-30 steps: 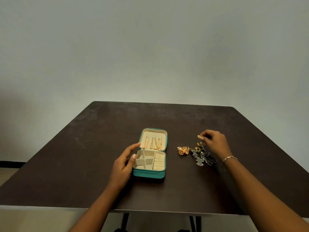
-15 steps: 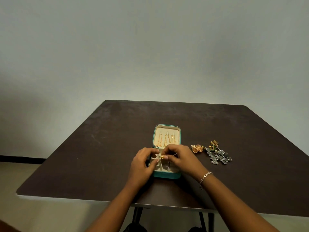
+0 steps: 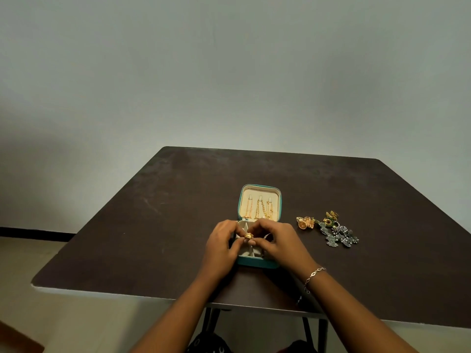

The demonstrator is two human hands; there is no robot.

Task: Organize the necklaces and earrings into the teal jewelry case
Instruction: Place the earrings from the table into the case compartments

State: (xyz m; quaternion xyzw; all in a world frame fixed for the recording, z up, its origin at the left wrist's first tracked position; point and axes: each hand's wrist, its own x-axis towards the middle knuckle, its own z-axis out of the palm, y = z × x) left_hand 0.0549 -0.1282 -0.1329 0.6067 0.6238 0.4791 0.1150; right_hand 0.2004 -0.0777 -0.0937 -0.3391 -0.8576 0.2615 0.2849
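Observation:
The teal jewelry case (image 3: 257, 262) lies open on the table, its lid (image 3: 279, 203) flat behind it with gold necklaces (image 3: 260, 208) hung on the cream lining. Both my hands hover over the case's front tray. My left hand (image 3: 220, 247) and my right hand (image 3: 277, 242) pinch a small gold earring (image 3: 248, 235) between their fingertips, just above the tray's compartments. Much of the tray is hidden under my fingers. To the right of the case lies a loose pile of earrings: gold ones (image 3: 305, 222), green and gold ones (image 3: 330, 217), and silver ones (image 3: 340, 236).
The dark brown table (image 3: 153, 238) ends close to me at a pale front edge. A plain grey wall stands behind it. Table legs and dark shapes show below the front edge. I wear a silver bracelet (image 3: 314, 273) on my right wrist.
One second ago my right hand was at the earring pile and my left hand beside the case. Since then my right hand brought a gold earring over the tray, and both hands now pinch it.

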